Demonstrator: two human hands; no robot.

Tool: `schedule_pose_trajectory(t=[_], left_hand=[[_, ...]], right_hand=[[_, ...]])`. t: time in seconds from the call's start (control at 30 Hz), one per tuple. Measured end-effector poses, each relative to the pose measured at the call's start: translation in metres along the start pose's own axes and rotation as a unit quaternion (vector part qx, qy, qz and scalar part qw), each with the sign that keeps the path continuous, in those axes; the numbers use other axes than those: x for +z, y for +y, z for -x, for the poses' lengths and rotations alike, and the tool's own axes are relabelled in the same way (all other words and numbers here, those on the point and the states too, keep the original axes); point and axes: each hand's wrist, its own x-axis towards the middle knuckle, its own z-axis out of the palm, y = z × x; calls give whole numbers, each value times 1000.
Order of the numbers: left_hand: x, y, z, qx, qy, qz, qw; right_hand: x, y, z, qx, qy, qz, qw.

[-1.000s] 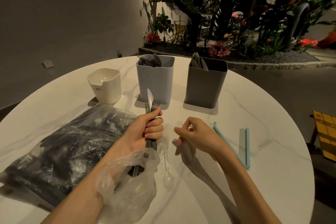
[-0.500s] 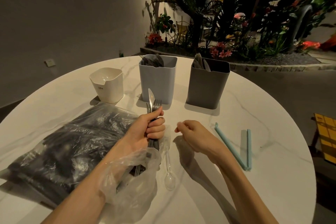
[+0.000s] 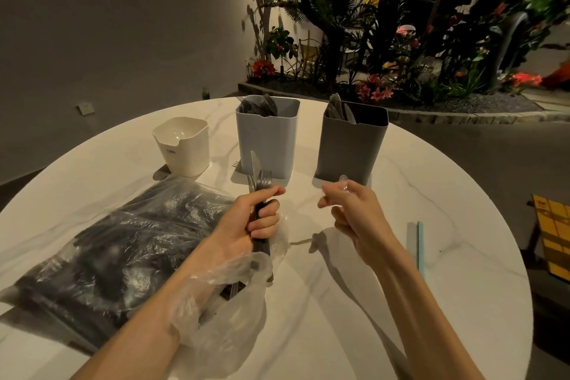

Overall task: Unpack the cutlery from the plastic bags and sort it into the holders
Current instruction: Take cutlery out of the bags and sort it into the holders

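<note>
Gripping upright bundle of forks and a knife [image 3: 258,182] in left hand [image 3: 246,225], fist tight, small clear bag [image 3: 222,302] slipped down over wrist. Pinching clear plastic spoon [image 3: 344,183] in right hand [image 3: 354,213], raised just before grey holder [image 3: 350,145]. Blue holder [image 3: 265,139] beside it, white holder [image 3: 183,145] further left, large bag of cutlery [image 3: 108,250] on table [image 3: 447,179].

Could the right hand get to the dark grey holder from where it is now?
Probably yes. The right hand, pinching a clear plastic piece, hovers just in front of the dark grey holder, with nothing between them, and its open top faces up.
</note>
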Motion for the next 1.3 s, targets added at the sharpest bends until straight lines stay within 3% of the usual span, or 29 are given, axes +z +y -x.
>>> schedule_pose_trajectory(t=[0.17,0.3,0.4,0.53,0.57,0.67,0.8,0.93,1.03,1.17,1.3], left_hand=[[6,-1,7,78,29,-31,996],[7,2,12,121,-1,-10,993],[6,-2,8,149,39,-57,986],[5,-7,4,184,123,-195,955],[6,-8,4,182,128,-216,951],[10,-9,7,161,127,-250,946],[14,-10,10,134,130,-243,952],[17,-10,13,103,106,-234,961],[16,-9,13,85,80,-202,972],[10,-7,7,72,71,-129,986],[7,-7,2,47,58,-141,987]], right_hand=[[18,3,9,42,-17,-38,998],[19,2,9,76,-29,-71,994],[17,4,9,60,-68,43,995],[21,15,3,-79,114,208,968],[22,15,2,-81,116,183,973],[30,16,0,-37,27,65,997],[42,18,7,-68,-54,53,995],[48,22,8,-137,13,51,989],[46,16,5,-62,46,-33,996],[30,7,-1,64,-41,-209,975],[25,10,-5,94,-62,-227,967]])
